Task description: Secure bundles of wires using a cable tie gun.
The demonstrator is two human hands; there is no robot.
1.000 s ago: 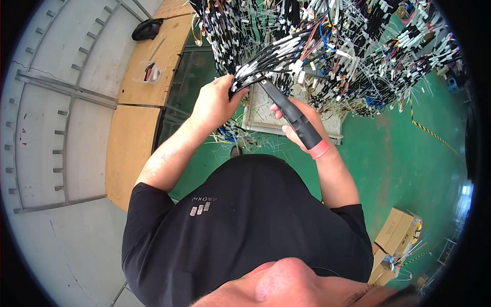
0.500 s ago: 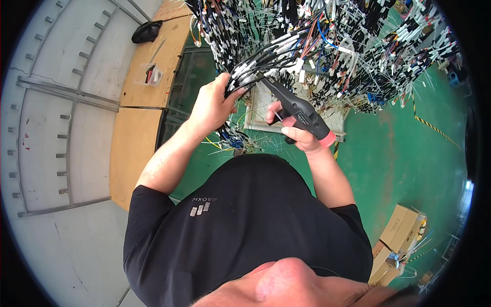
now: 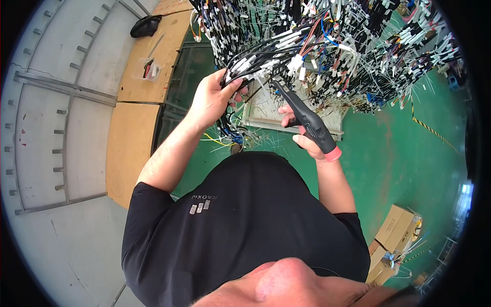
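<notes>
My left hand (image 3: 210, 104) is closed round one end of a bundle of black wires (image 3: 279, 50) with white sleeves and connectors. The bundle runs from there up and right into a hanging mass of harnesses. In my right hand (image 3: 310, 147) is a black cable tie gun (image 3: 313, 124) with a red rear cap. Its nose points up and left, just to the right of the bundle and a little apart from it. A thin white strip shows between nose and bundle; whether it joins them I cannot tell. The gun's body hides part of my right fingers.
Many wire harnesses (image 3: 353, 61) hang ahead and to the right, over a pale board (image 3: 271, 124). On the left stand a wooden bench (image 3: 130, 148), a clear plastic box (image 3: 150, 69) and a black bag (image 3: 146, 26). Cardboard boxes (image 3: 396, 227) sit on the green floor (image 3: 381, 158) at lower right.
The cable tie gun has drawn back right and down from the bundle, in my right hand. My left hand has stayed on the wires, its fingers slightly shifted.
</notes>
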